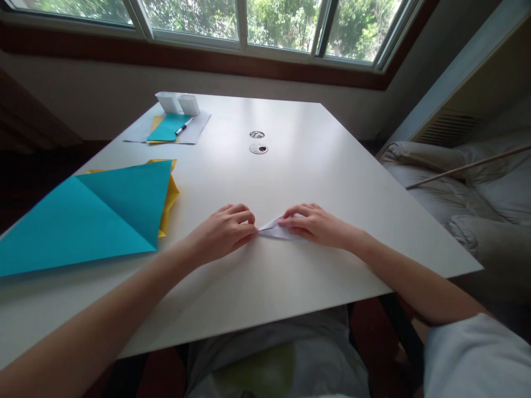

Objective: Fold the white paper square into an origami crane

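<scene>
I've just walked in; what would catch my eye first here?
Probably the big turquoise sheet, creased and lying at the left of the white table, with yellow paper peeking out from under it. Next, at the middle near the front, the small folded white paper, with the left hand at its pointed end and the right hand over its other side. Beyond the table, bright windows show greenery.

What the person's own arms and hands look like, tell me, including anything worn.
The left hand and right hand are bare, with slim fingers; no gloves, watch or bracelet shows. Both forearms are slender and uncovered. A loose, plain, pale sleeve covers the right upper arm; the left sleeve is out of view.
</scene>
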